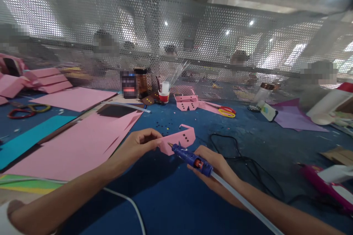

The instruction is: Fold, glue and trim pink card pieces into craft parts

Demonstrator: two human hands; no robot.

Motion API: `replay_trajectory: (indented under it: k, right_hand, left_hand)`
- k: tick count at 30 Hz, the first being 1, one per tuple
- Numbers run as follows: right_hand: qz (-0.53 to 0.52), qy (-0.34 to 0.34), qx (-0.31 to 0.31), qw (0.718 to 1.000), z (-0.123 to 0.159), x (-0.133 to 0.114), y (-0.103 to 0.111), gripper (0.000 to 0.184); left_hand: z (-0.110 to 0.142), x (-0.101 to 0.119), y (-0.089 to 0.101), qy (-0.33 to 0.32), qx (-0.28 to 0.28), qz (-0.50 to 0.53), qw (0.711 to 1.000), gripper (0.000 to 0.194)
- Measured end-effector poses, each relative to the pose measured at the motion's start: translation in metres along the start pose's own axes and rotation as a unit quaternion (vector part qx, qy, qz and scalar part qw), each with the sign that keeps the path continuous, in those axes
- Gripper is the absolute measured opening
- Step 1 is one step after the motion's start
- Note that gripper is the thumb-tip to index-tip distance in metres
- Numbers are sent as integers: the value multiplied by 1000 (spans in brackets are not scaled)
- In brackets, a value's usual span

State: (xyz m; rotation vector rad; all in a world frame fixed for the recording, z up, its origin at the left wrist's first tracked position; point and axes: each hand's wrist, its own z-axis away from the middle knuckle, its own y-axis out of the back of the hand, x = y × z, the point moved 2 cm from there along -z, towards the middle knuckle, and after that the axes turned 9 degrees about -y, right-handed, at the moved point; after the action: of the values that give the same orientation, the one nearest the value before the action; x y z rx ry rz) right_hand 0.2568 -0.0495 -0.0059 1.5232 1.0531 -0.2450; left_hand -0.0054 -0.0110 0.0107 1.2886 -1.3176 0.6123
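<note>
My left hand (145,140) pinches the left end of a pair of pink paper glasses (176,139), holding them above the blue table. Small dark squares dot the right half of their front. Wrapped in my right hand (212,161) is a blue glue gun (190,158), with a long clear glue stick (237,194) running out of its back. Its nozzle points left and is at the front of the glasses; whether it touches them I cannot tell. A second pair of pink paper glasses (187,103) stands farther back, also dotted.
Pink sheets (74,147) and a teal strip (33,136) lie left. Red-and-yellow scissors (227,111) rest at the back, near a paper cup (163,96) and a brown jar (142,82). A black cable (237,145) and a magenta glue gun (325,183) are right. Perforated mesh stands behind.
</note>
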Motion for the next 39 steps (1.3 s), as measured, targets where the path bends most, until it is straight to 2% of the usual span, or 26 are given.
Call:
replay_trajectory:
  k: [7, 24, 32, 39]
  right_hand:
    - [8, 18, 8, 1000, -2, 0, 0, 4]
    - [25, -9, 5, 1000, -1, 3, -2, 2]
    - [40, 22, 40, 998, -2, 4, -3, 2]
    - [51, 25, 37, 998, 0, 3, -2, 3]
  left_hand:
    - [-2, -3, -2, -3, -10, -1, 1000, 25]
    - [-1, -2, -3, -9, -16, 5, 1000, 23]
    - [0, -6, -2, -18, -23, 5, 1000, 25]
    - [-1, -7, -1, -24, -24, -1, 999, 25]
